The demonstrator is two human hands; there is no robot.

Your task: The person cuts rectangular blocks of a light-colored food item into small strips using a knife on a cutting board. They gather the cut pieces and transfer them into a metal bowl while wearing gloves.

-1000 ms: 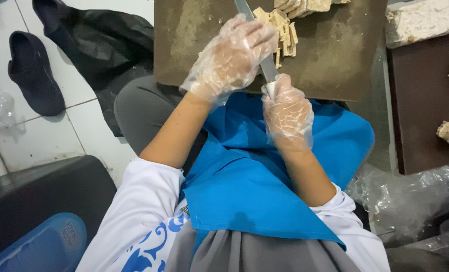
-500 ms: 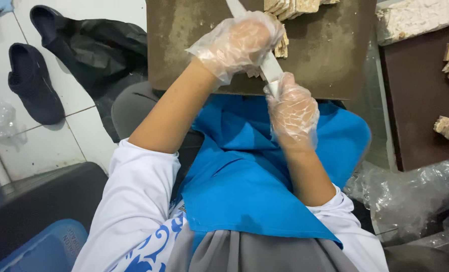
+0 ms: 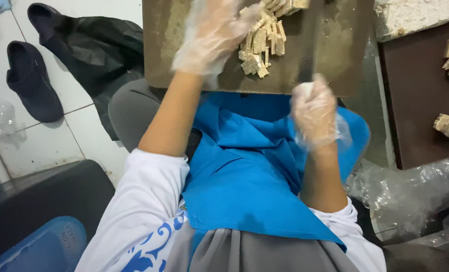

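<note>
Blue apron (image 3: 254, 186): spread over the seated person's lap, nearest the viewer.

Right hand (image 3: 315, 113): in a clear plastic glove, fingers curled tight round a knife handle at the near edge of the board; the grip looks firm.

Knife (image 3: 312, 45): blade blurred, running away from the hand across the board, right of the cut pieces.

Left hand (image 3: 212, 35): gloved, blurred, fingers loosely bent and resting beside the pile; whether it pinches any piece cannot be told.

Cutting board (image 3: 184, 55): brown, crumb-dusted, resting over the knees.

Cut strips (image 3: 262, 38): pale beige sticks heaped mid-board, touching the left fingertips.

Handling note: best done with left fingertips tucked back from the blade, the pile kept snug, the board level.

Black shoes (image 3: 30, 75): on white tile, far left.
</note>
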